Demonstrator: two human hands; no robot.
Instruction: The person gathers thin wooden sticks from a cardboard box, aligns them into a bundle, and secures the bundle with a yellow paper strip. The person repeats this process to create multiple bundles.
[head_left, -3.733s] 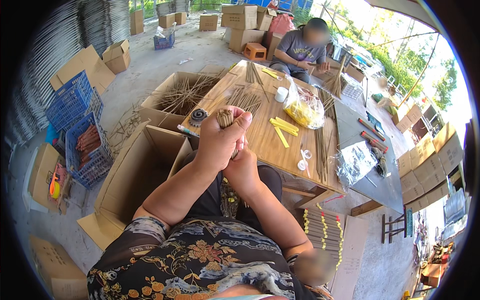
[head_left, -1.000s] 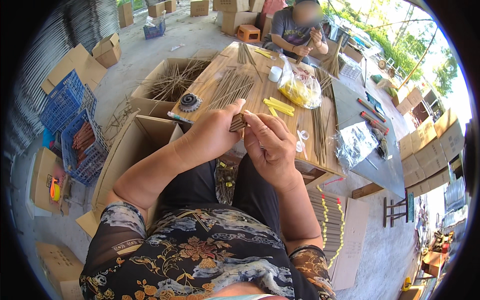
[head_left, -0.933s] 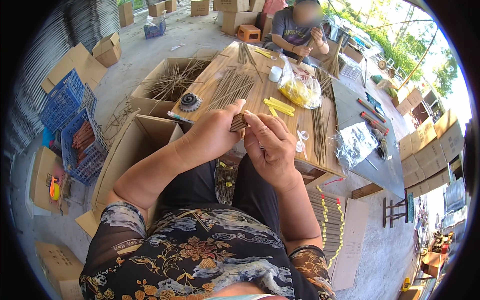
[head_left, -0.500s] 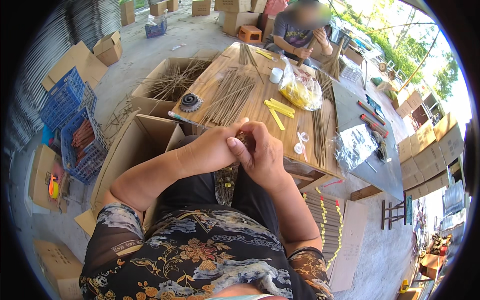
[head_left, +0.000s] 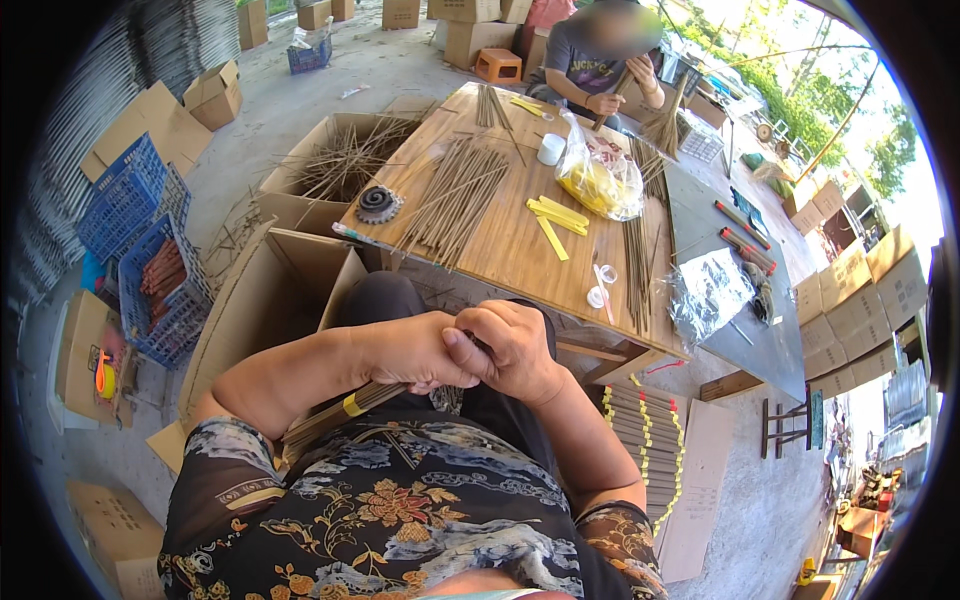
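Observation:
Over my lap, my left hand (head_left: 425, 352) and my right hand (head_left: 512, 348) are closed together round one end of a bundle of thin brown sticks (head_left: 378, 394). A yellow band (head_left: 352, 405) circles the bundle. From my hands it slants down to the left, beneath my left forearm and close to my shirt. The gripped end is mostly hidden by my fingers. On the wooden table (head_left: 510, 235) ahead lie loose brown sticks (head_left: 458, 200), yellow strips (head_left: 552, 238) and a plastic bag of yellow pieces (head_left: 600, 180).
Left of my legs stands an open cardboard box (head_left: 260, 300), with a box of sticks (head_left: 345, 165) beyond. Blue crates (head_left: 165, 290) are farther left. A dark coil (head_left: 378, 204) sits at the table's corner. Across the table a person (head_left: 600, 70) holds sticks. Banded bundles (head_left: 645, 440) lie at right.
Both hands have come down and toward me, away from the table edge. The banded bundle now shows, slanting left below my left forearm.

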